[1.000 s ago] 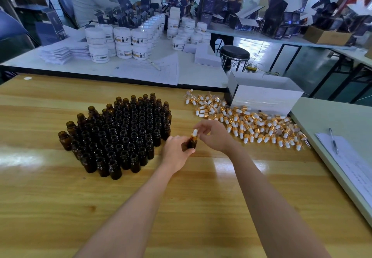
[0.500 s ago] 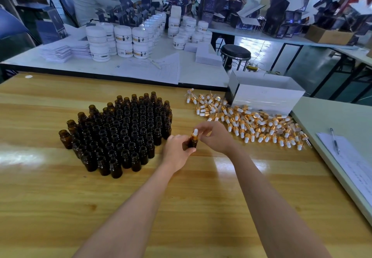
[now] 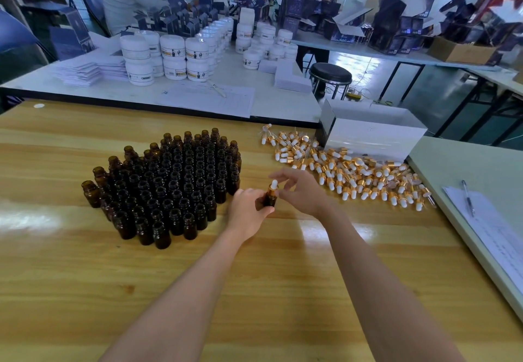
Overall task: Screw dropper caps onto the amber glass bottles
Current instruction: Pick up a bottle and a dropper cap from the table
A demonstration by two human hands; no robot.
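My left hand (image 3: 249, 209) grips a small amber glass bottle (image 3: 270, 200) upright, just above the wooden table (image 3: 254, 291). A dropper cap (image 3: 273, 187) with a gold collar and white bulb sits on the bottle's neck. My right hand (image 3: 300, 192) pinches the cap's collar with thumb and forefinger, the other fingers spread. Left of my hands stands a dense cluster of several open amber bottles (image 3: 169, 183). A loose pile of several gold-and-white dropper caps (image 3: 348, 169) lies to the right.
A white open box (image 3: 373, 138) stands behind the cap pile. Papers with a pen (image 3: 467, 197) lie on the pale table at right. Beyond are white jars (image 3: 175, 56), stacked papers, a black stool (image 3: 330, 74) and people at other tables.
The bottle and both hands stay in the same spot. My right hand's fingers have shifted slightly around the cap, with the forefinger lifted higher.
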